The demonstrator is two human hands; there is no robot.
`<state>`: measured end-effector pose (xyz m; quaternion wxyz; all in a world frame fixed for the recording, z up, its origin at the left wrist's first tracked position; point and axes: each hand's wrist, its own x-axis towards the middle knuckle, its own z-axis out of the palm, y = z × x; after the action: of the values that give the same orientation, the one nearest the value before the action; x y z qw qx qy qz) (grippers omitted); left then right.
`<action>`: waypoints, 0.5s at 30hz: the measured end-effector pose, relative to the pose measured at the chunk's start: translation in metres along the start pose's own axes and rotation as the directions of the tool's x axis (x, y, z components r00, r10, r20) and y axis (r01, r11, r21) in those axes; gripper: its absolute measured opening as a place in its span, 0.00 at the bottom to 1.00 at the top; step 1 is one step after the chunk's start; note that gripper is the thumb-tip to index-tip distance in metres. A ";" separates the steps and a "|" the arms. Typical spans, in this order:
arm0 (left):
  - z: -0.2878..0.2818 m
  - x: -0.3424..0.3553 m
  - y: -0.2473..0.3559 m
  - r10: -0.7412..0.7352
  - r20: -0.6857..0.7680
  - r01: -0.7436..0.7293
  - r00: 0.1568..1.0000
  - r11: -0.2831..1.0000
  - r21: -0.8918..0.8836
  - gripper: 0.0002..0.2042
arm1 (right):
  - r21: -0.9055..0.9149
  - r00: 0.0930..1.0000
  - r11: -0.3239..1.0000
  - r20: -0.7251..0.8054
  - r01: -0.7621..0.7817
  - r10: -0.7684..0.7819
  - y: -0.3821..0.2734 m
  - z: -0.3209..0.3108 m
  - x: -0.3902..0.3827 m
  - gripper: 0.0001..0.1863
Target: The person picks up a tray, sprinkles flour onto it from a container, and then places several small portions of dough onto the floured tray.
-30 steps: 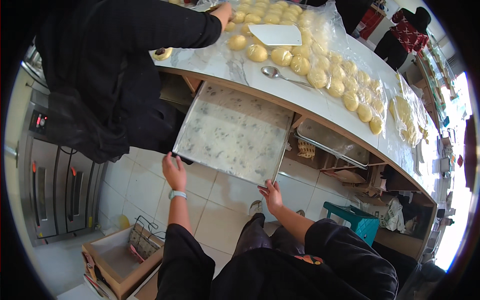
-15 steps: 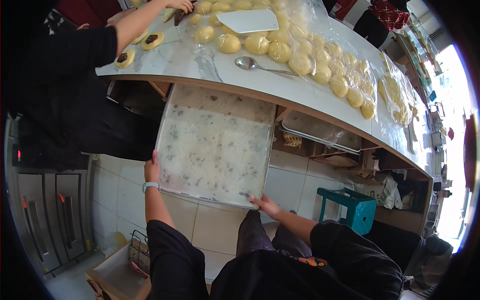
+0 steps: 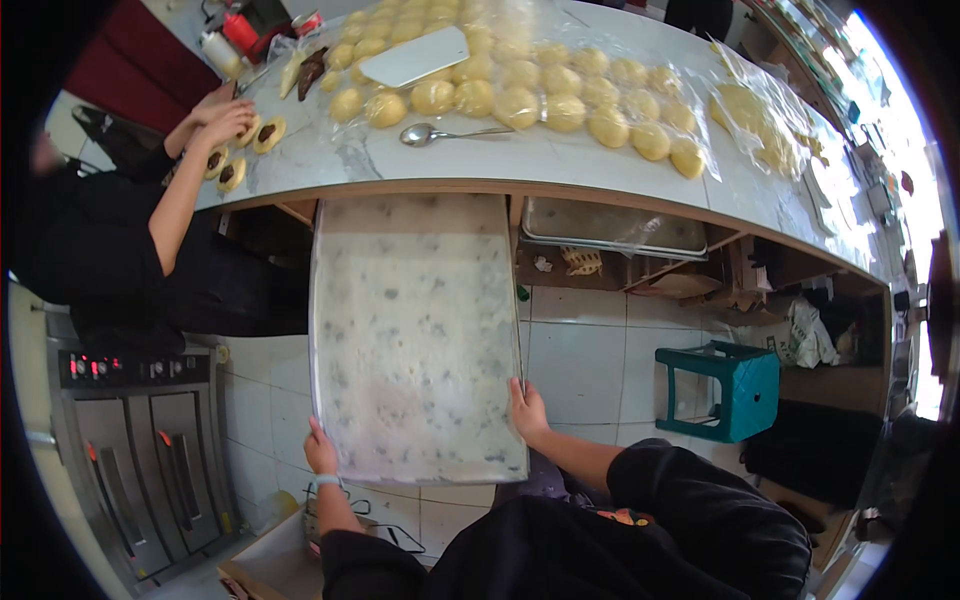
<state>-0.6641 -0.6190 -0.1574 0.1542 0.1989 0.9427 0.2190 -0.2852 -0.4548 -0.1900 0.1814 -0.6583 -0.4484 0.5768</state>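
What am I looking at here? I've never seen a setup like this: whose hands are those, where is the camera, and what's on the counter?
There is no machine at work here, just a person using two bare hands. Every picture comes from one wide fisheye camera on that person's head, looking down, so straight edges bend and the dark sleeves enter from below.

The left hand and right hand grip opposite sides of a large, pale, speckled tray, near its closer end.

On the white, marble-patterned counter lie rows of yellow dough balls, a white scraper and a metal spoon. At the far left, another person's hands are at some flattened dough pieces with dark filling.
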 end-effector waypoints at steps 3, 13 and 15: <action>0.006 -0.081 -0.030 -0.035 0.029 0.038 0.999 0.994 -0.098 0.36 | -0.039 0.999 0.999 -0.031 0.037 -0.038 0.029 -0.036 -0.029 0.33; 0.031 -0.334 -0.091 -0.126 -0.081 0.107 0.989 0.973 -0.205 0.38 | -0.168 0.994 0.982 0.071 0.091 -0.080 0.122 -0.165 -0.124 0.30; 0.035 -0.365 -0.100 -0.081 -0.116 0.055 0.990 0.976 -0.213 0.38 | -0.145 0.997 0.987 0.050 0.073 -0.067 0.151 -0.187 -0.146 0.30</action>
<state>-0.3625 -0.8506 -0.1606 0.1230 0.1353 0.9285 0.3233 -0.0453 -0.5995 -0.1670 0.1423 -0.6405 -0.5166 0.5501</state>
